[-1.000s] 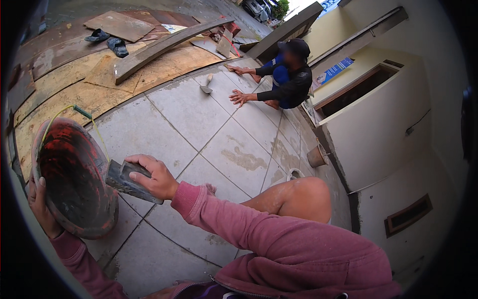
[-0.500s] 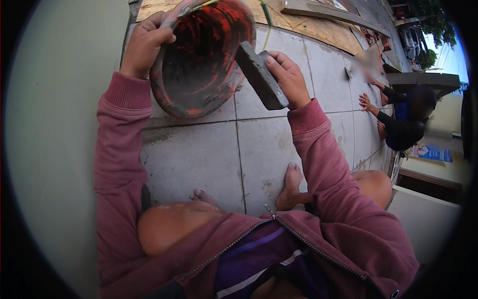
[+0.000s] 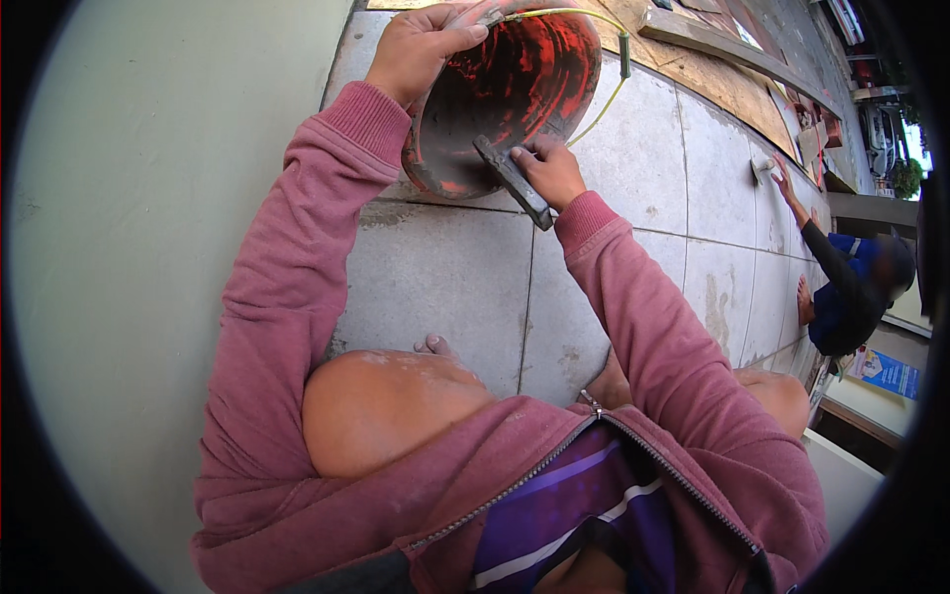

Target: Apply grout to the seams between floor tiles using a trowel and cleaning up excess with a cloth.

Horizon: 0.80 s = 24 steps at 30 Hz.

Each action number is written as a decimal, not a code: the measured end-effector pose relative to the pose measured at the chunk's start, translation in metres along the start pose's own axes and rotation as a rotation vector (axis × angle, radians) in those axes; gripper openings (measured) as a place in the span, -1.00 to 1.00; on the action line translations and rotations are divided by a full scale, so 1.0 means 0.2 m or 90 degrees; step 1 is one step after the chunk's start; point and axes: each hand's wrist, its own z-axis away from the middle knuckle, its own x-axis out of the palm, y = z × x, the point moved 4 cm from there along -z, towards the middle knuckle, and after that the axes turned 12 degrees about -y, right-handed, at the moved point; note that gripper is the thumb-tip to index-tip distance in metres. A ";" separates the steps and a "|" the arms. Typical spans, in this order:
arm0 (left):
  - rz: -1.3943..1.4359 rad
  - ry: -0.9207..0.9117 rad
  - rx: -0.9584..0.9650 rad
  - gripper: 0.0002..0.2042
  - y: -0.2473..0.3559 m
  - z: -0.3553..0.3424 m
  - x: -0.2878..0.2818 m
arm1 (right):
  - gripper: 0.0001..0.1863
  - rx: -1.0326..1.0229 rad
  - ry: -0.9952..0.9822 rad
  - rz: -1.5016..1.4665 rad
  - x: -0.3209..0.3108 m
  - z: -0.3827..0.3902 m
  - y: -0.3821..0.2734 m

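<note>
I see my left hand [image 3: 421, 49] closed over the rim of the red bucket [image 3: 510, 94], thumb on the edge, holding it tipped so its mouth faces me. The bucket sits above the grey paving [image 3: 445, 287], beside the pale wall [image 3: 148, 247] left of it. My right hand [image 3: 549, 170] is wrapped around a dark flat float [image 3: 512, 181], pressed against the bucket's lower rim. A yellow-green cord [image 3: 604, 99] hangs off the bucket's right side. Well right of the bucket, a person [image 3: 841, 287] in blue crouches on the paving.
</note>
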 end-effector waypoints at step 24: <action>0.018 0.168 0.031 -0.90 0.01 -0.02 -0.24 | -0.77 -0.061 -0.076 -0.838 0.16 0.23 -0.15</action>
